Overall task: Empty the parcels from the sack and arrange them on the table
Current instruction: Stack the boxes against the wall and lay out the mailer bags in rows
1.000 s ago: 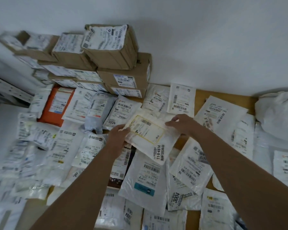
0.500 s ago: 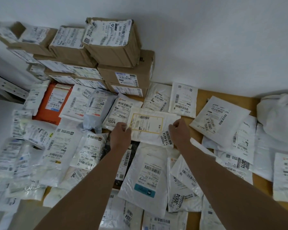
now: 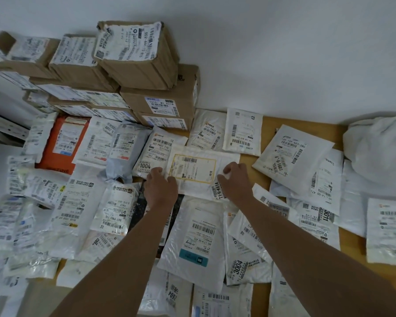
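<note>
A white parcel with a yellow-bordered label (image 3: 196, 170) lies flat in the middle of the wooden table (image 3: 270, 124), among several other white mailer bags. My left hand (image 3: 161, 187) grips its near left edge. My right hand (image 3: 234, 180) holds its near right edge, fingers curled over it. A crumpled white sack (image 3: 377, 147) lies at the far right of the table.
Brown cardboard boxes (image 3: 146, 72) are stacked against the wall at the back left. An orange parcel (image 3: 61, 145) lies left of centre. Labelled bags cover most of the table; bare wood shows between the held parcel and the bags on the right.
Both hands have carried the yellow-labelled parcel away from me and turned it from tilted to level, laying it flat on the table just before the back row of bags.
</note>
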Demonstrator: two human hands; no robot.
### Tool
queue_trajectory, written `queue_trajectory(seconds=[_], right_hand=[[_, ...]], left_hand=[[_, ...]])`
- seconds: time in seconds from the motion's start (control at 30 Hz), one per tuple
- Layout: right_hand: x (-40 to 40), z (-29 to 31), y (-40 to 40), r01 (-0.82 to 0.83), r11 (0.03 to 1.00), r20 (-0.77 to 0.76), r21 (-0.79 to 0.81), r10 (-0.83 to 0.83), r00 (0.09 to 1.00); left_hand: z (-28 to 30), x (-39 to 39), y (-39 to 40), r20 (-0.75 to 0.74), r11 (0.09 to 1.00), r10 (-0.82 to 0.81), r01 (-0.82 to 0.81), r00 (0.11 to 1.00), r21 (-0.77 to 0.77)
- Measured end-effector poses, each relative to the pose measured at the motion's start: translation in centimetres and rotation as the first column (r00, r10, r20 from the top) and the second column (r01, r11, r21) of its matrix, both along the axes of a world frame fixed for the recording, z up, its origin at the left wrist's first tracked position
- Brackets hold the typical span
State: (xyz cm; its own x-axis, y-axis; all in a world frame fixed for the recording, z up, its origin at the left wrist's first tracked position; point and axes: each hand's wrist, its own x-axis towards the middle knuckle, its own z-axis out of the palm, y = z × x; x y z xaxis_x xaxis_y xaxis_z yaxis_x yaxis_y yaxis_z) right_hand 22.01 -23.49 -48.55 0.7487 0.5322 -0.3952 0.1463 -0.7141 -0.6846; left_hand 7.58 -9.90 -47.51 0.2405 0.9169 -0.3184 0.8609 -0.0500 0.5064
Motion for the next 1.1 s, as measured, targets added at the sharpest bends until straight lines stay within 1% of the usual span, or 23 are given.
queue_trajectory(seconds=[0.17, 0.33, 0.4, 0.53, 0.6, 0.63, 0.67, 0.7, 0.73, 0.8, 0.83, 0.87, 0.9, 0.97, 1.0, 1.03, 1.1], right_hand=[[-0.5, 0.0, -0.6, -0.066, 0.997, 0.003, -0.038, 0.066, 0.998], [-1.4, -0.1, -0.8, -0.095, 0.996, -0.016, 0.0, 0.095, 0.995], [-1.7, -0.3, -0.9, -0.104, 0.995, -0.006, 0.0, 0.104, 0.995], [-2.0, -0.5, -1.3, -0.123, 0.989, 0.042, -0.084, 0.127, 0.991], [-1.7, -0.3, -2.0, -0.111, 0.986, 0.18, -0.122, 0.132, 0.975], [-1.5, -0.2, -2.6, -0.14, 0.977, 0.312, -0.16, 0.185, 0.932], [-1.2, -0.3, -3.2, -0.174, 0.961, 0.454, -0.215, 0.256, 0.854], [-0.7, -0.2, -4.2, -0.171, 0.95, 0.559, -0.26, 0.292, 0.776], [-0.2, 0.0, -5.5, -0.113, 0.962, 0.616, -0.251, 0.248, 0.748], [1.1, 0.7, -8.3, 0.076, 0.984, 0.599, -0.16, 0.036, 0.8], [2.1, 1.1, -9.8, 0.161, 0.973, 0.596, -0.163, -0.033, 0.802], [3.2, 1.2, -11.1, 0.223, 0.954, 0.599, -0.198, -0.062, 0.798], [4.5, 1.6, -12.1, 0.238, 0.935, 0.564, -0.262, -0.052, 0.824], [7.2, 1.6, -13.0, 0.162, 0.888, 0.411, -0.431, 0.033, 0.911], [8.3, 1.5, -12.9, 0.098, 0.865, 0.349, -0.492, 0.093, 0.933], [9.1, 1.6, -12.7, 0.049, 0.843, 0.312, -0.536, 0.144, 0.939], [9.9, 1.3, -12.3, -0.001, 0.813, 0.296, -0.582, 0.214, 0.931]], left_hand=[[0.1, -0.2, -0.5, -0.068, 0.999, 0.04, -0.041, 0.997, -0.013], [0.1, -0.7, -0.7, -0.087, 0.998, 0.062, -0.062, 0.994, 0.004], [0.0, -1.0, -0.7, -0.128, 0.999, 0.051, -0.05, 0.991, 0.012], [0.2, -1.1, -0.9, -0.164, 0.998, 0.057, -0.063, 0.985, -0.031], [0.6, -1.0, -1.2, -0.171, 1.0, 0.027, -0.025, 0.985, 0.012], [0.9, -0.9, -1.6, -0.172, 0.999, 0.0, 0.009, 0.985, 0.047], [1.2, -0.7, -2.1, -0.167, 0.995, -0.039, 0.054, 0.985, 0.087], [1.4, -0.6, -2.9, -0.154, 0.985, -0.091, 0.111, 0.984, 0.128], [1.6, -0.3, -3.7, -0.133, 0.969, -0.158, 0.18, 0.978, 0.169], [1.7, 0.9, -5.8, -0.082, 0.912, -0.333, 0.343, 0.939, 0.225], [1.6, 1.8, -7.0, -0.057, 0.874, -0.427, 0.428, 0.903, 0.231], [1.5, 2.9, -8.1, -0.041, 0.832, -0.512, 0.507, 0.858, 0.227], [1.5, 4.0, -9.2, -0.033, 0.787, -0.585, 0.577, 0.81, 0.217], [1.5, 6.1, -11.1, -0.041, 0.709, -0.687, 0.681, 0.726, 0.183], [1.5, 6.9, -11.8, -0.043, 0.685, -0.715, 0.711, 0.698, 0.162], [1.4, 7.5, -12.3, -0.043, 0.667, -0.734, 0.732, 0.677, 0.141], [1.1, 8.5, -12.8, -0.042, 0.648, -0.755, 0.754, 0.654, 0.107]])
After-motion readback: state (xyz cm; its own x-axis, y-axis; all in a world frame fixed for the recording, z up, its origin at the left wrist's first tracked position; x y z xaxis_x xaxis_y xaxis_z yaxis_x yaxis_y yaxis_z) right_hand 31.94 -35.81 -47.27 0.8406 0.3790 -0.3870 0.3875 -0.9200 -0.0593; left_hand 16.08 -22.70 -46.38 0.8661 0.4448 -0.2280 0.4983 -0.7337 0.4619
